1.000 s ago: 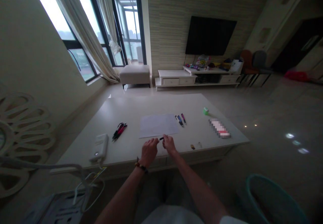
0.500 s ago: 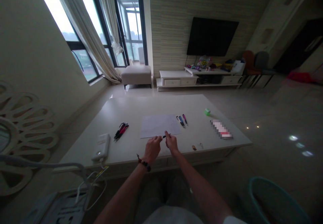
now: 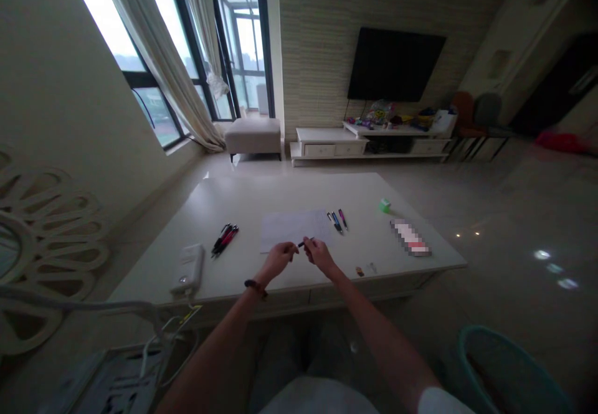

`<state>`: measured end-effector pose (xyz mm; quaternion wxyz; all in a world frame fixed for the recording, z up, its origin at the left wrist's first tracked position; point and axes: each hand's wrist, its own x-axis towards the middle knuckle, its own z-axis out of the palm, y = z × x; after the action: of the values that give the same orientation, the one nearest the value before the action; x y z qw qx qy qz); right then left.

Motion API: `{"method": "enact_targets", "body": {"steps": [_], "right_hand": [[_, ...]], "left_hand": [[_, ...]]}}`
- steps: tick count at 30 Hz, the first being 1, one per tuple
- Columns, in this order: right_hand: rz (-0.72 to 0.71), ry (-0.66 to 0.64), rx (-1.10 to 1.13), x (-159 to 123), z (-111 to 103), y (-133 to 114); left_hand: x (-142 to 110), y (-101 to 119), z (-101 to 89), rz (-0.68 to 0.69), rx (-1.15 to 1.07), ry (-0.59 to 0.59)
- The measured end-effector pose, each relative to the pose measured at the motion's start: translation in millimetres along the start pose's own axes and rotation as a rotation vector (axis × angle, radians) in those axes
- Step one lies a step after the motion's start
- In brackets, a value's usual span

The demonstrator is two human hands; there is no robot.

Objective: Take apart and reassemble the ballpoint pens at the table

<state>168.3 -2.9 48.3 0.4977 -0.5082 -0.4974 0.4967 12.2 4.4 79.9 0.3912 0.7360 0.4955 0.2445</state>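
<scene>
Both my hands hover over the near edge of a sheet of white paper (image 3: 294, 231) on a white table (image 3: 299, 190). My right hand (image 3: 319, 256) pinches a short black pen-like piece (image 3: 303, 244) in its fingertips, with part of the piece hidden. My left hand (image 3: 279, 260) is next to that piece, its fingers closed and nothing visible in them. Beyond the paper lie several pens (image 3: 337, 221). A bundle of red and black pens (image 3: 225, 240) lies left of the paper.
A white power bank (image 3: 187, 269) with a cable sits near the table's left edge. On the right are a small green cube (image 3: 384, 205), a blurred package (image 3: 410, 237), and small bits (image 3: 359, 271). A teal basket (image 3: 495, 364) stands on the floor at lower right.
Both hands have moved forward toward the paper and closer together. The black piece has moved with them, still at my right fingertips.
</scene>
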Motion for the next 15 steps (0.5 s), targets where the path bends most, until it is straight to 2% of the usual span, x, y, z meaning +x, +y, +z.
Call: {"method": "enact_targets", "body": {"steps": [3, 6, 9, 12, 15], "right_hand": [[0.034, -0.04, 0.007, 3, -7, 5], [0.084, -0.15, -0.041, 6, -14, 13], [0.171, -0.249, -0.13, 9, -19, 24], [0.146, -0.251, -0.152, 12, -21, 36], [0.191, -0.261, -0.164, 14, -23, 45]], "left_hand": [[-6, -4, 6.3, 0.185, 0.355, 0.188], [-12, -13, 19.7, 0.243, 0.596, 0.26], [-14, -29, 33.7, 0.229, 0.67, 0.279], [-14, -46, 43.6, 0.209, 0.676, 0.279], [-14, -58, 47.9, 0.198, 0.678, 0.276]]}}
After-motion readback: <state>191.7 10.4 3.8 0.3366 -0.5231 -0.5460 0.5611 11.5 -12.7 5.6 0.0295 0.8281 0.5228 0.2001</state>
